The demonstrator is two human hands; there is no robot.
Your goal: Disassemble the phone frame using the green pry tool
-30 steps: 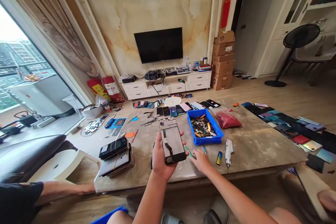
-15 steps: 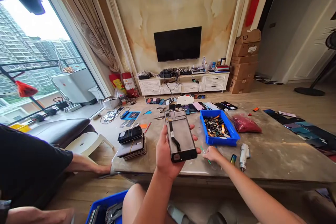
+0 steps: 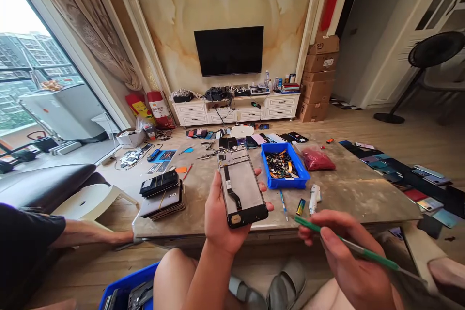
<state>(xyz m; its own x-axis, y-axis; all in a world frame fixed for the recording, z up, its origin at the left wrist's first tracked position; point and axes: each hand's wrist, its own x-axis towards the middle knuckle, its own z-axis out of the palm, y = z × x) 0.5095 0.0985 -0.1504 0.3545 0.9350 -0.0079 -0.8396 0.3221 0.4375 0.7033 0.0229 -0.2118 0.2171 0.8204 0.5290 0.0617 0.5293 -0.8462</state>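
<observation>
At the left of the worn table (image 3: 358, 193), stacked phones (image 3: 162, 202) sit within reach. At lower centre, my left hand (image 3: 218, 215) cups a phone screen assembly (image 3: 241, 186), fingers curled round its edges, tilting its back toward me for a clear view. The blue parts tray (image 3: 284, 167) sits just beyond, handy for small pieces. At lower right, my right hand (image 3: 348, 256) grips a green-handled pick (image 3: 366, 253) like a pen.

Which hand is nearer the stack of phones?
Left. The left hand, holding a phone screen, is right of the stack of phones; the right hand is much farther right.
</observation>
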